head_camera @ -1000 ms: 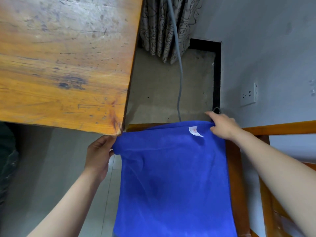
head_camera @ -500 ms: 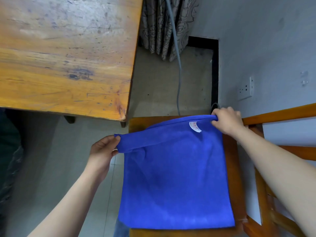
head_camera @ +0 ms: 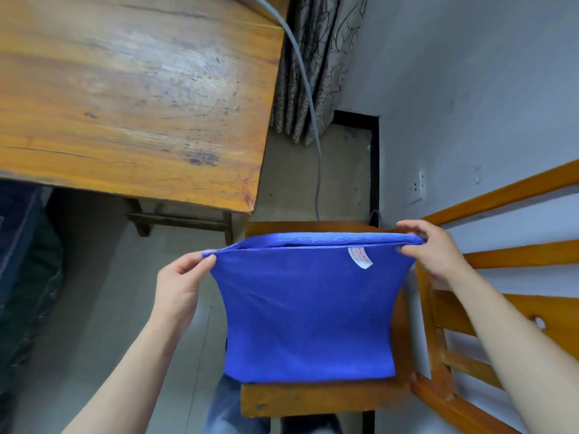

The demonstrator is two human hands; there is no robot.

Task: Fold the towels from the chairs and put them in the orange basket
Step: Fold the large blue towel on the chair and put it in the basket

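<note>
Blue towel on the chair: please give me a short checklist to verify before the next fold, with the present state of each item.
1. Left hand pinches the far-left corner of the blue towel: ok.
2. Right hand grips the far-right corner: ok.
3. Far edge stretched straight between the hands: ok.
4. Near edge lies flat on the chair seat: ok.
5. White label faces up, so a fold toward the person would likely hide it: ok.
6. Orange basket within reach: cannot tell, it is not in view.
</note>
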